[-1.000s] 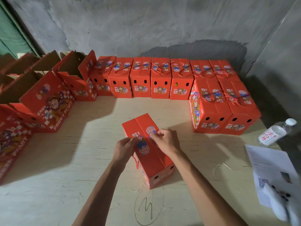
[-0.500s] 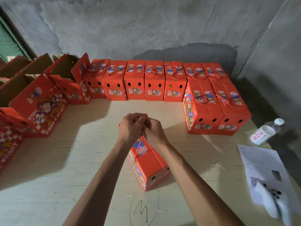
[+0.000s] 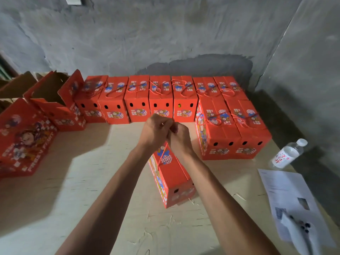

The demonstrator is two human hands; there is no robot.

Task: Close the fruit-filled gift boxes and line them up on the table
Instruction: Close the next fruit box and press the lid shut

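A closed red gift box (image 3: 173,179) stands in the middle of the table (image 3: 92,181), its short end with a hole facing me. A red rope handle (image 3: 161,155) runs up from its lid to my hands. My left hand (image 3: 156,130) and my right hand (image 3: 179,136) are pressed together above the box's far end, and both pinch the rope. Several closed red boxes (image 3: 161,100) stand in a row along the back wall. Two more closed boxes (image 3: 233,129) stand in front of that row at the right.
Open red boxes (image 3: 53,103) with raised flaps stand at the left, and a large one (image 3: 24,137) leans near the left edge. A water bottle (image 3: 287,153) lies at the right, beside printed papers (image 3: 292,201) and a white object.
Both hands rose from the box lid and came together above its far end, pulling the rope handle up. The view tilted upward slightly.
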